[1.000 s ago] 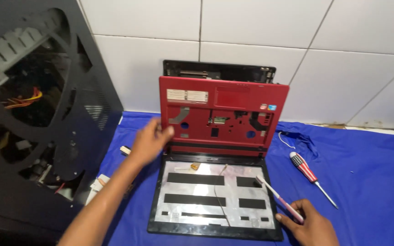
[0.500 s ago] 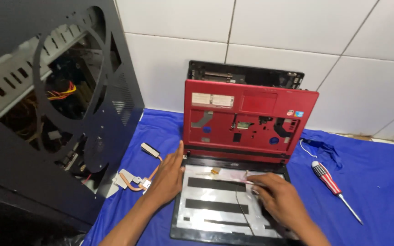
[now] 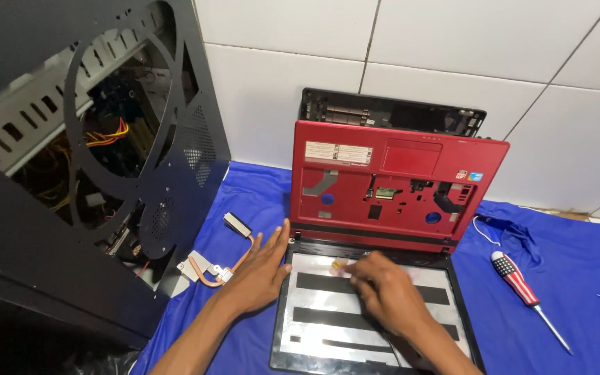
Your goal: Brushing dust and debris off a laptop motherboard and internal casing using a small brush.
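A red laptop base (image 3: 397, 187) stands upright against the wall, with a black cover (image 3: 390, 111) behind it. Hinged at its foot, the silver lid panel (image 3: 314, 326) with black strips lies flat on the blue cloth (image 3: 578, 292). My left hand (image 3: 262, 271) rests flat, fingers apart, at the panel's upper left corner. My right hand (image 3: 387, 295) lies on the upper part of the panel, its blurred fingertips at a small yellow tab (image 3: 339, 264). Whether it holds anything is hidden.
A large black computer case (image 3: 71, 173) with its side open fills the left. A copper heat pipe with metal plates (image 3: 217, 264) lies beside my left hand. A red-handled screwdriver (image 3: 519, 281) lies on the cloth at the right. White tiles form the wall behind.
My left hand came down from the red base to the panel's left corner. My right hand, which held a thin tool at the lower right, moved up onto the panel. The view shifted left.
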